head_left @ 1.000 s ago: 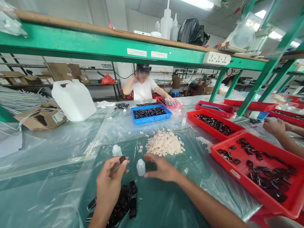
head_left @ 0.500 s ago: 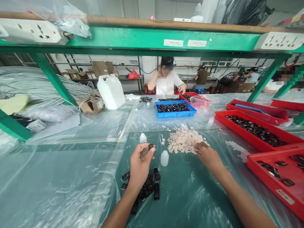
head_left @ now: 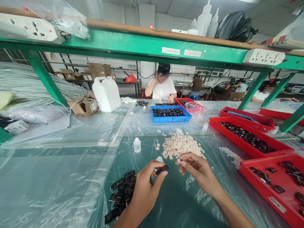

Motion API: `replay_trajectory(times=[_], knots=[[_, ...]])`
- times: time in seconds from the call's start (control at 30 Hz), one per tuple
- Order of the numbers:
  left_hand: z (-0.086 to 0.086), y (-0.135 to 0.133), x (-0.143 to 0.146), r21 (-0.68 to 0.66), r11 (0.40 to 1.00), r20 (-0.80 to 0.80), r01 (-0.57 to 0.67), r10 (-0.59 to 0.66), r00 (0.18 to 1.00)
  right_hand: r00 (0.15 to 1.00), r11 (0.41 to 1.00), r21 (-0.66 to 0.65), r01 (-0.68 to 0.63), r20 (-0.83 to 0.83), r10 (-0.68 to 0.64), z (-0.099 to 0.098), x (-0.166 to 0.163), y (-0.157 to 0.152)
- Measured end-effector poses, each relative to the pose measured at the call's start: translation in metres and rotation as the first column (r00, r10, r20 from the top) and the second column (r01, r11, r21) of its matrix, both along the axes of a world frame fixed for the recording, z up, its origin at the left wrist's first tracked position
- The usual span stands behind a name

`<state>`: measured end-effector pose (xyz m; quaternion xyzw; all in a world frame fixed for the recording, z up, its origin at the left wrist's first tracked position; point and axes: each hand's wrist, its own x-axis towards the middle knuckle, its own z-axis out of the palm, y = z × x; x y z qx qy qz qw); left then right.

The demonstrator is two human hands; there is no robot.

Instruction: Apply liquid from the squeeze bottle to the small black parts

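Note:
Between the thumb and fingers of my left hand [head_left: 148, 186] is a small black plastic part [head_left: 162, 169], held tilted. My right hand [head_left: 198, 171] pinches a small white piece [head_left: 179, 161] at its fingertips, a short gap away from the black part. Just beyond the right hand lies a heap of cream-white pieces [head_left: 181, 145]. A pile of black parts [head_left: 122, 193] rests on the table to the left of my left wrist, which hides some of it. One small white bottle [head_left: 137, 145] stands upright behind; a second bottle [head_left: 159, 159] is mostly covered by my left hand.
A blue tray [head_left: 171, 119] of black parts stands further back. Red trays [head_left: 263, 186] line the right side, several with black parts. At the back left are a white jug [head_left: 106, 95] and a cardboard box [head_left: 83, 106]. A green shelf beam [head_left: 133, 44] crosses overhead. Opposite sits a person [head_left: 163, 87].
My right hand has come away from the white heap toward my left hand, now with a white piece. My left hand has moved slightly right and nearer, turning the black part.

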<state>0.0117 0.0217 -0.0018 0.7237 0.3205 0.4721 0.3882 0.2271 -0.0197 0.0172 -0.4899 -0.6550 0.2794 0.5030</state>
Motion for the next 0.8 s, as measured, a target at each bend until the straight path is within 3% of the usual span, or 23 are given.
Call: replay_trajectory(times=[0.3, 0.5, 0.67, 0.8], knots=[[-0.009, -0.014, 0.007, 0.039, 0.991, -0.096, 0.129, -0.124, 0.988, 0.991, 0.963, 0.25, 0.098, 0.067, -0.118, -0.015, -0.028, -0.02], [-0.011, -0.018, 0.007, 0.071, 0.988, -0.125, 0.136, -0.126, 0.984, 0.981, 0.911, 0.41, 0.038, 0.158, -0.112, -0.012, -0.031, -0.023], [-0.011, -0.02, 0.007, 0.061, 0.988, -0.128, 0.142, -0.134, 0.983, 0.979, 0.906, 0.41, 0.107, 0.114, -0.168, -0.018, -0.038, -0.025], [-0.016, -0.023, 0.007, 0.023, 0.992, -0.111, 0.124, -0.12, 0.987, 0.984, 0.933, 0.317, 0.172, -0.002, -0.181, -0.02, -0.047, -0.028]])
